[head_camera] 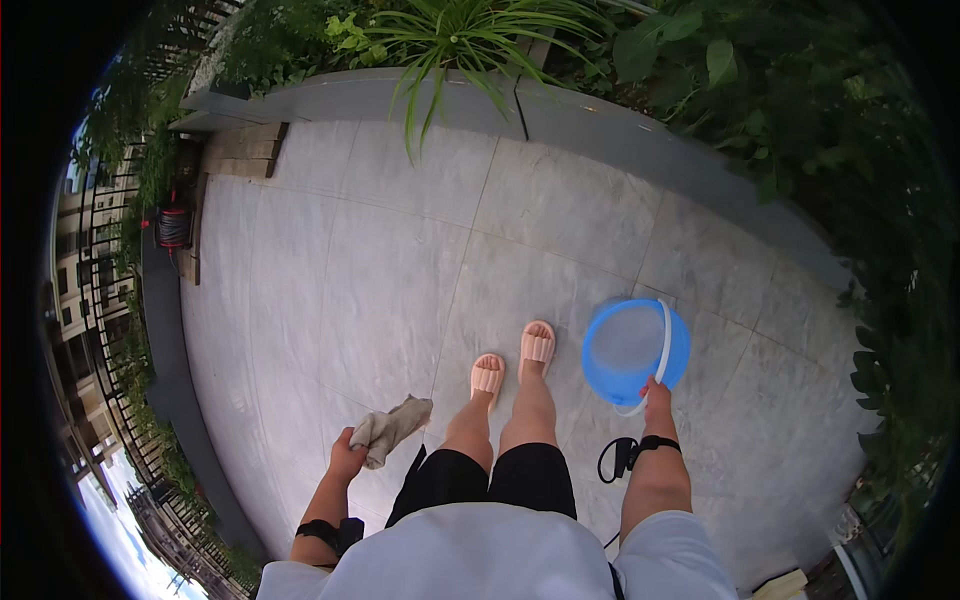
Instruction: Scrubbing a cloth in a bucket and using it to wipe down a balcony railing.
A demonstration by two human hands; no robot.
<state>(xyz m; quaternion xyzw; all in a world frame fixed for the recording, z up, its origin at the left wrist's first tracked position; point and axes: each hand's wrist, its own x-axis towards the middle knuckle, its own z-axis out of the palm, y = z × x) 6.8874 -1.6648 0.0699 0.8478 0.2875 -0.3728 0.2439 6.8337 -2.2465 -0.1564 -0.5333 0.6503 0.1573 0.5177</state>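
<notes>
My left hand [347,455] grips a bunched grey-beige cloth [391,431] and holds it out to the left of my legs. On the other side, my right hand [655,392] is closed around the white handle [665,337] of a blue plastic bucket [679,339]. Greyish, cloudy contents fill part of the bucket; whether its base touches the floor I cannot tell. Pink slide sandals [538,342] are on my feet, between the cloth and the bucket. Black straps with small devices are around both forearms.
Grey floor tiles [390,277] spread around me. A low grey planter wall [472,101] with leafy plants curves along the front and right. Wooden boards [244,150] lie at the upper left, near a red-and-black cable or hose reel [173,228]. Black railings stand beyond the left planter.
</notes>
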